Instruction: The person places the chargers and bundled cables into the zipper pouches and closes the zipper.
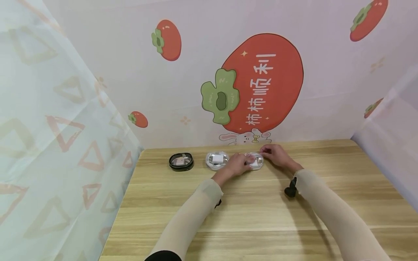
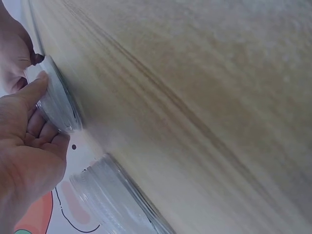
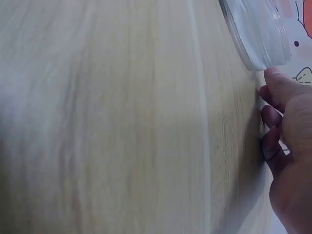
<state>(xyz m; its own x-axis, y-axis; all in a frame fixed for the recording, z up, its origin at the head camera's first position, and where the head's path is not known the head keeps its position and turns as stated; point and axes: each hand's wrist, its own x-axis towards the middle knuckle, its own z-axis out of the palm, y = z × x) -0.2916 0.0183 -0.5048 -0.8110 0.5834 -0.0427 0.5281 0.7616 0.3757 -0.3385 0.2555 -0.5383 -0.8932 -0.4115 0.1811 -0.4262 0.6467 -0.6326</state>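
Note:
Three small oval cases stand in a row along the back of the wooden table. My left hand [image 1: 240, 164] holds the rightmost one, a clear case [image 1: 257, 162] with a white charger plug and cable inside, its thumb on the near side and fingers beyond. At that case's right end, my right hand [image 1: 277, 156] pinches the edge with thumb and curled fingers. In the right wrist view its thumb [image 3: 275, 78] lies right at the case's end. A second clear case [image 1: 211, 164] with a white plug stands just left of my left hand.
A black-rimmed case [image 1: 181, 168] with a clear top and a plug inside lies farther left. Behind the table [image 1: 248, 217] rises a printed backdrop [image 1: 189, 83] with persimmons and a rabbit. Patterned cloth walls [image 1: 75, 127] close in the sides.

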